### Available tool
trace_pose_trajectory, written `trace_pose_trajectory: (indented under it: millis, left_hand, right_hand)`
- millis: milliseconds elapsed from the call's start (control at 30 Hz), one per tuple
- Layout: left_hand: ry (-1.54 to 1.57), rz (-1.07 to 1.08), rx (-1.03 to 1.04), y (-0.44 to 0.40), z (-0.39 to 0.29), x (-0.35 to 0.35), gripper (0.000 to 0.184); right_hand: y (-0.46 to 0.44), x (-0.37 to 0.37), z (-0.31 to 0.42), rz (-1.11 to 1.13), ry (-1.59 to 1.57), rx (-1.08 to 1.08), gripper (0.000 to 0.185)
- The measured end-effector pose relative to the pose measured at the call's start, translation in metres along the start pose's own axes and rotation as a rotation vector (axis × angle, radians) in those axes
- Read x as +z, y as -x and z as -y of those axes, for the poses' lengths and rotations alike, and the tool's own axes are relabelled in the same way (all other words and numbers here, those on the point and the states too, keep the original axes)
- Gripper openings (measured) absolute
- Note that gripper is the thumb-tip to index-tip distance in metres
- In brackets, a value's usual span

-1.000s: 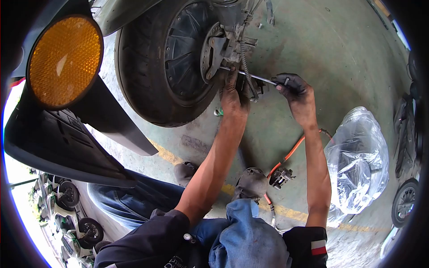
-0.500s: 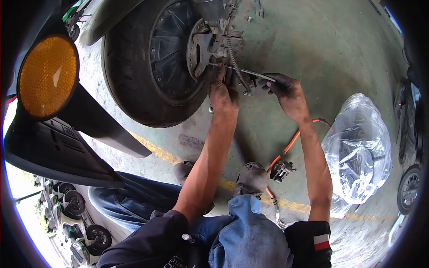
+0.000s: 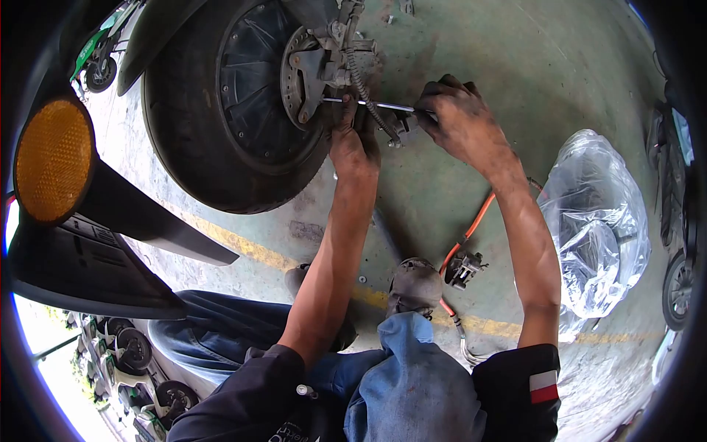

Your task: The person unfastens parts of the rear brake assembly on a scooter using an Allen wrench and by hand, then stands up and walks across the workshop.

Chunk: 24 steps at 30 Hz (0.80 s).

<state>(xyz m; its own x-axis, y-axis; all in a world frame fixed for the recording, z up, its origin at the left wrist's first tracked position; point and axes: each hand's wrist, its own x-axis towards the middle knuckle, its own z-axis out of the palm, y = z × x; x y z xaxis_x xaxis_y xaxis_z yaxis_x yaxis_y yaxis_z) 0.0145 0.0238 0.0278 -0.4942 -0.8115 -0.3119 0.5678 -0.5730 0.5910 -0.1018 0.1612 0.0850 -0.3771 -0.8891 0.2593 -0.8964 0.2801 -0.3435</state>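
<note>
A long thin metal rod tool (image 3: 383,105) runs almost level from beside the brake disc (image 3: 293,88) out to the right. My right hand (image 3: 460,121) is closed around its outer end, so any handle there is hidden. Near its inner end, my left hand (image 3: 352,144) has the thumb up against the rod, with the other fingers curled partly out of sight. Right above my left hand are the dirty metal bracket (image 3: 313,74) and a coiled spring-wrapped cable (image 3: 357,77). The wheel (image 3: 184,110) with its black hub stands just left of both hands.
An orange cable (image 3: 471,228) lies on the floor with a brake caliper (image 3: 465,269) beside it. Clear plastic wrapping (image 3: 600,221) is at the right. An amber reflector (image 3: 54,160) and dark bodywork fill the left. Parked motorcycles (image 3: 132,353) are at lower left.
My right hand has turned, its back now showing, and moved slightly left and up around the rod's end. The rod lies more level. The whole view has shifted a little.
</note>
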Motion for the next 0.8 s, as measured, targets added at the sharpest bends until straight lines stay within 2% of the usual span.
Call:
trace_pose_trajectory:
  millis: [167,233,267,367,433,567,633,800]
  left_hand:
    - [-0.037,-0.023,-0.036,0.005,-0.006,0.005,0.035]
    - [-0.062,-0.035,-0.030,-0.005,-0.001,-0.002,0.035]
    - [-0.062,-0.035,-0.030,-0.004,-0.002,0.000,0.035]
    - [-0.090,-0.033,0.029,-0.002,-0.002,0.001,0.034]
    - [-0.107,-0.017,0.064,-0.005,0.000,-0.002,0.034]
    - [-0.104,-0.007,0.015,-0.004,-0.001,-0.003,0.034]
    - [-0.101,-0.050,0.028,0.000,-0.001,0.003,0.036]
    - [-0.097,-0.036,0.077,-0.002,0.008,-0.004,0.031]
  right_hand:
    - [-0.004,-0.007,0.012,0.049,0.145,0.019,0.015]
    - [-0.002,0.004,0.016,-0.106,0.236,0.024,0.014]
    - [-0.003,0.006,0.017,-0.107,0.237,0.025,0.014]
    - [-0.008,0.009,0.020,-0.067,0.138,0.084,0.011]
    - [-0.010,0.007,0.023,0.091,0.168,0.045,0.013]
    - [-0.014,0.009,0.025,0.087,0.253,0.023,0.018]
    - [-0.015,0.008,0.028,-0.080,0.219,0.020,0.023]
    - [-0.013,0.019,0.023,-0.131,0.209,0.037,0.025]
